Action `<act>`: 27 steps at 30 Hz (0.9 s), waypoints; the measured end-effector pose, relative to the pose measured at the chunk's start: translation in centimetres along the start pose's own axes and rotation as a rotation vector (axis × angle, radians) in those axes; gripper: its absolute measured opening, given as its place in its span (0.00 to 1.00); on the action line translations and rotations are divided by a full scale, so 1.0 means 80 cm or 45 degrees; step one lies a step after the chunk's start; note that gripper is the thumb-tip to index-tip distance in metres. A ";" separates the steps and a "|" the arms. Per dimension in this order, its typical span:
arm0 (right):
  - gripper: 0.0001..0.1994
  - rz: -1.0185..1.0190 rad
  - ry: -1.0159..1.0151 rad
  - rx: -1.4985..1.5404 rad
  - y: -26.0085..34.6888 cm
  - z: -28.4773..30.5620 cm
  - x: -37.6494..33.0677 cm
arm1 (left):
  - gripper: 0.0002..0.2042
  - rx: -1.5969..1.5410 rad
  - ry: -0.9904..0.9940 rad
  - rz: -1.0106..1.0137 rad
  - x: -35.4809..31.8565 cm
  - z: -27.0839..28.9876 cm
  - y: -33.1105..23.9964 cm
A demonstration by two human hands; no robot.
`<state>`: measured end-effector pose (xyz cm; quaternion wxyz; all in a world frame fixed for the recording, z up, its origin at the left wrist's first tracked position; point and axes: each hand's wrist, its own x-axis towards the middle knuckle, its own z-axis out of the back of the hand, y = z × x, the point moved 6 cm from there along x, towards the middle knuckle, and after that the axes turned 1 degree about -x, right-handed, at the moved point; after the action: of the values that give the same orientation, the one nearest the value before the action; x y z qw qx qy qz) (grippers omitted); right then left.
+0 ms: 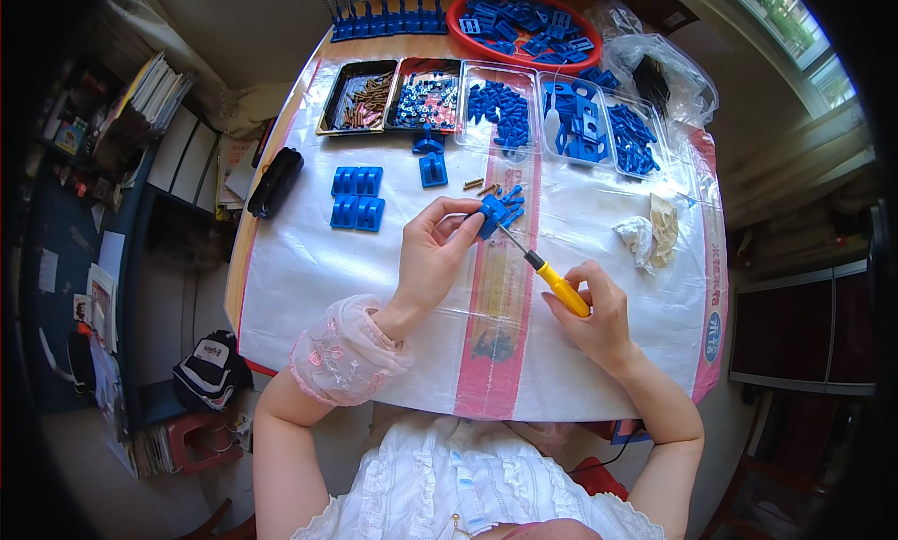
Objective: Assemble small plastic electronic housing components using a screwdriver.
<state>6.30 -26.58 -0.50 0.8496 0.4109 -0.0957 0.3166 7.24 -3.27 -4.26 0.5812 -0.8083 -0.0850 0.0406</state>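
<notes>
Left hand (pixel 432 245) pinches a small blue plastic part (pixel 492 214) between thumb and fingers, over mid-table; right hand (pixel 603 320) has its fingers round the butt of a yellow-handled screwdriver (pixel 559 283), shaft slanting up-left to the part. Tip seems to touch; whether seated in a screw head, cannot tell. Step in hand, judged: driving a fastener into the part. Calls for a steady pinch, shaft in line, handle turned. Brass screws (pixel 474 183) and small blue pieces (pixel 511 203) lie just beyond the left fingertips, easily knocked. Row of trays (pixel 352 131) bounds the far side; crumpled white wad (pixel 636 239) limits the right. Most room: white sheet (pixel 561 372) toward the near edge.
</notes>
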 end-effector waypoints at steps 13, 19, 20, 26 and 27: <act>0.14 0.029 -0.012 -0.104 0.001 0.002 0.005 | 0.09 -0.012 -0.042 0.007 0.000 0.000 -0.003; 0.26 -0.164 0.200 -0.215 -0.005 -0.002 0.001 | 0.08 -0.016 -0.040 0.013 -0.001 -0.001 -0.003; 0.28 -0.156 0.221 -0.255 -0.005 -0.003 0.000 | 0.08 -0.019 -0.046 0.014 -0.001 -0.001 -0.003; 0.22 -0.128 0.088 -0.153 -0.017 -0.007 -0.006 | 0.08 0.008 -0.065 0.012 0.001 0.002 -0.005; 0.21 -0.116 0.072 -0.157 -0.019 -0.007 -0.007 | 0.08 0.006 -0.063 0.013 0.001 0.001 -0.005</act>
<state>6.74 -27.10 -2.06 0.8891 0.3527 -0.0723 0.2827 7.24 -3.03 -3.92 0.5807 -0.8060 -0.0951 0.0639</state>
